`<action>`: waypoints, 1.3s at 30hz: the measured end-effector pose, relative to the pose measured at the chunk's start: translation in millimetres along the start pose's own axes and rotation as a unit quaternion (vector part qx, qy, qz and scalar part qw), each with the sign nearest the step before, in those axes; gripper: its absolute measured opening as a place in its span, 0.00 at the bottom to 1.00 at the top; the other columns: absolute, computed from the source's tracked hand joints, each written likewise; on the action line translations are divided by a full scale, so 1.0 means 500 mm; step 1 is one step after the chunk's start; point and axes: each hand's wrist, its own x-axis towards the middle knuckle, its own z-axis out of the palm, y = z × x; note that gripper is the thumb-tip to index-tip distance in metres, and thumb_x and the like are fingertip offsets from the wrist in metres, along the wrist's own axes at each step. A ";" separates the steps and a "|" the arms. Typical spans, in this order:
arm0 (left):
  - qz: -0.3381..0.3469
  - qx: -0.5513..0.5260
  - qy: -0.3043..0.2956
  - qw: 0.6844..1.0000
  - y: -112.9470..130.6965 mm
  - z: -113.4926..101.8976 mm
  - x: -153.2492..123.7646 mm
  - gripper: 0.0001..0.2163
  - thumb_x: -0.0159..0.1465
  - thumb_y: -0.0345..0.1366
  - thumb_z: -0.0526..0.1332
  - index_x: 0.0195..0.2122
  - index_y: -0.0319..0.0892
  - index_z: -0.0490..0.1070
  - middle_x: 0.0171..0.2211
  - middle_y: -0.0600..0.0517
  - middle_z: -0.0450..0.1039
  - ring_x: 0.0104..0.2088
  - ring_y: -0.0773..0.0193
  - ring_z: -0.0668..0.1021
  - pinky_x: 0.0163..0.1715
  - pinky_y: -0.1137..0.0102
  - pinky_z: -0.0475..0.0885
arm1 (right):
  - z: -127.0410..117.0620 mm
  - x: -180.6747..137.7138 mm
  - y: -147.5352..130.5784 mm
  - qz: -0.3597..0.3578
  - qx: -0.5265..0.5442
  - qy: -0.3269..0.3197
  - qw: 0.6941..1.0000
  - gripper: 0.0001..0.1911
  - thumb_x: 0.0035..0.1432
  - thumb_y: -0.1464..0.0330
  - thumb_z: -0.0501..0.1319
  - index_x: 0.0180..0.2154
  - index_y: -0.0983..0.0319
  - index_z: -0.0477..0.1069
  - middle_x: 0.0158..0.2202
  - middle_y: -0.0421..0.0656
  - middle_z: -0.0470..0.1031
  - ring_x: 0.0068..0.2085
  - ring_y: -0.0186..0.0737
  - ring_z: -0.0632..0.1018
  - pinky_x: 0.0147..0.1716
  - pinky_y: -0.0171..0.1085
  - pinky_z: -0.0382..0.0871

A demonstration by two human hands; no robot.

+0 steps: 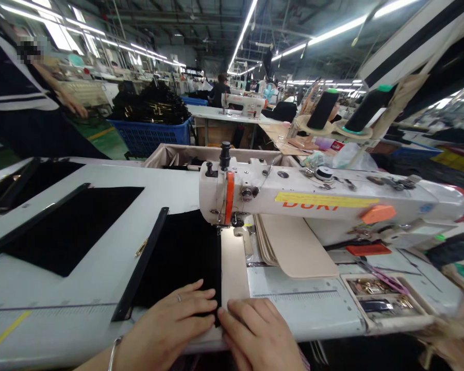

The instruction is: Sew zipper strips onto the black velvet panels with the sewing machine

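My left hand (172, 322) lies flat, fingers stretched out, on the near end of a black fabric panel (181, 252) with a zipper strip along its left side. Beside it, my right hand (257, 332) rests with fingers curled down on the panel's right edge and a beige strip (234, 268). Both pieces run up under the needle of a white sewing machine (313, 198). The two hands meet fingertip to fingertip at the table's front edge.
A second black panel (71, 226) with a zipper lies to the left on the white table (81, 293). Stacked beige pieces (294, 247) sit right of the needle, a tray of small metal parts (382, 296) further right. A person stands at far left by a blue crate (150, 136).
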 end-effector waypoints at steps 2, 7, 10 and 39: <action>0.001 -0.001 -0.012 1.000 -0.005 0.001 -0.002 0.13 0.66 0.22 0.54 0.47 0.42 0.72 0.50 0.51 0.77 0.58 0.66 0.73 0.65 0.64 0.59 | 0.001 0.003 0.005 -0.006 -0.003 0.002 1.000 0.15 0.71 0.67 0.50 0.52 0.61 0.71 0.42 0.43 0.78 0.37 0.42 0.75 0.35 0.39 0.65; 0.005 0.012 -0.034 0.999 -0.031 0.009 0.003 0.13 0.66 0.23 0.56 0.48 0.43 0.71 0.52 0.51 0.75 0.59 0.66 0.71 0.67 0.63 0.55 | 0.008 0.016 0.022 -0.012 -0.002 0.009 1.000 0.17 0.72 0.68 0.47 0.53 0.62 0.70 0.44 0.44 0.77 0.39 0.42 0.74 0.35 0.40 0.65; 0.015 0.026 -0.021 0.999 -0.045 0.011 0.011 0.13 0.66 0.23 0.55 0.48 0.42 0.71 0.52 0.52 0.76 0.59 0.67 0.71 0.67 0.64 0.55 | 0.014 0.021 0.034 -0.012 0.001 0.004 1.000 0.18 0.72 0.67 0.45 0.54 0.62 0.70 0.44 0.45 0.77 0.39 0.42 0.73 0.36 0.40 0.66; -0.049 0.113 -0.034 0.992 -0.184 0.008 0.102 0.17 0.64 0.18 0.51 0.47 0.39 0.73 0.50 0.47 0.76 0.52 0.63 0.77 0.59 0.62 0.68 | 0.032 0.149 0.101 0.116 -0.017 -0.088 0.989 0.20 0.63 0.69 0.59 0.57 0.60 0.67 0.48 0.45 0.73 0.48 0.46 0.71 0.49 0.46 0.67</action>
